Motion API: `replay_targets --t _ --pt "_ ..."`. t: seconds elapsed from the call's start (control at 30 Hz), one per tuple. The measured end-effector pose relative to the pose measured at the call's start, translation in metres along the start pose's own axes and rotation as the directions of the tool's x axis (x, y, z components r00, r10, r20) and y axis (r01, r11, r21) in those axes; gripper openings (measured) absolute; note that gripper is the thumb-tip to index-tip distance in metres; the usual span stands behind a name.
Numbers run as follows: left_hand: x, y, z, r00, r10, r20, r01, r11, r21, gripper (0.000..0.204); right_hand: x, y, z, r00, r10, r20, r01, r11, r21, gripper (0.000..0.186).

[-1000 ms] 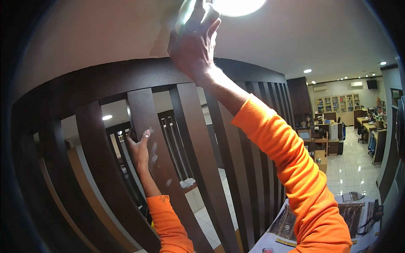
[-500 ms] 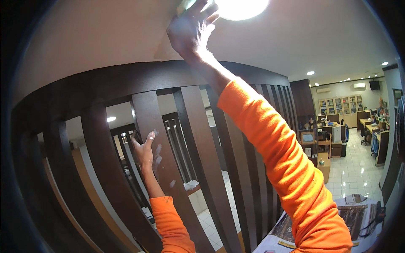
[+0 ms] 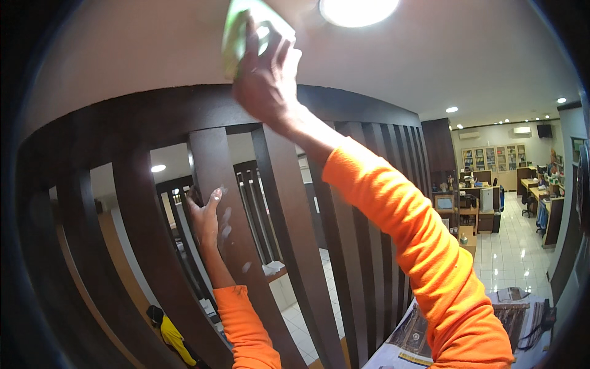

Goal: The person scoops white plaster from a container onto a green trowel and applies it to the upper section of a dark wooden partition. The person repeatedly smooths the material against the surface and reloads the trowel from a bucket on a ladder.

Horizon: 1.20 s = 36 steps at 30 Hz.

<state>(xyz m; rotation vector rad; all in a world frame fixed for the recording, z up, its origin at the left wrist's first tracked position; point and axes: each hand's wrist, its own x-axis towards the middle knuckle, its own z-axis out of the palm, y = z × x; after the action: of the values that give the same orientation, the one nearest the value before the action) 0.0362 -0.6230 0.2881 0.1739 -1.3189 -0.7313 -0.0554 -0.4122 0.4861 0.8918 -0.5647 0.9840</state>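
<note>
My right hand (image 3: 265,80) is raised overhead and presses a pale green cloth (image 3: 236,27) against the ceiling just above the top rail (image 3: 123,123) of a dark wooden slat partition. My left hand (image 3: 206,216) grips one upright slat (image 3: 224,203) at about mid height, fingers wrapped round its left edge. Both arms wear orange sleeves (image 3: 418,246). A round ceiling lamp (image 3: 356,9) glows just right of the cloth.
More dark slats (image 3: 362,246) run right to a tall dark cabinet (image 3: 439,154). Behind them is a tiled office with desks and shelves (image 3: 491,166). Newspapers (image 3: 418,335) lie at the lower right. A person in yellow (image 3: 169,335) is seen low between slats.
My right hand has slid left, away from the lamp, and the green cloth now shows under its fingers. The view tilted up slightly. My left hand stays on the slat.
</note>
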Motion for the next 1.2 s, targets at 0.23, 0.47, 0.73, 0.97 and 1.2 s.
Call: replay_targets --t 0.23,0.47,0.73,0.97,1.2 --pt "0.007 -0.016 -0.001 1.0 -0.016 -0.018 0.017 0.998 0.068 0.094 0.04 0.031 -0.031 0.993 0.112 0.029 -0.116 0.977 0.182 0.082" --pt "-0.008 0.006 0.011 0.999 -0.045 -0.017 0.045 0.999 -0.017 0.099 0.021 0.046 0.015 0.982 -0.114 -0.151 0.082 0.976 -0.204 0.083" --pt "0.004 -0.013 0.016 0.999 0.032 0.003 -0.032 0.999 0.025 0.098 -0.072 0.066 0.086 0.951 -0.113 0.288 0.193 0.943 -0.269 0.082" --pt "-0.002 -0.006 0.018 1.0 -0.024 0.017 0.025 0.997 -0.072 0.088 -0.101 0.064 0.034 0.953 -0.031 0.3 0.052 0.997 -0.06 0.083" --pt "0.009 -0.029 0.006 0.993 0.113 -0.019 -0.112 0.993 0.035 0.086 -0.095 0.077 -0.041 0.954 0.086 0.288 -0.123 0.986 0.111 0.09"
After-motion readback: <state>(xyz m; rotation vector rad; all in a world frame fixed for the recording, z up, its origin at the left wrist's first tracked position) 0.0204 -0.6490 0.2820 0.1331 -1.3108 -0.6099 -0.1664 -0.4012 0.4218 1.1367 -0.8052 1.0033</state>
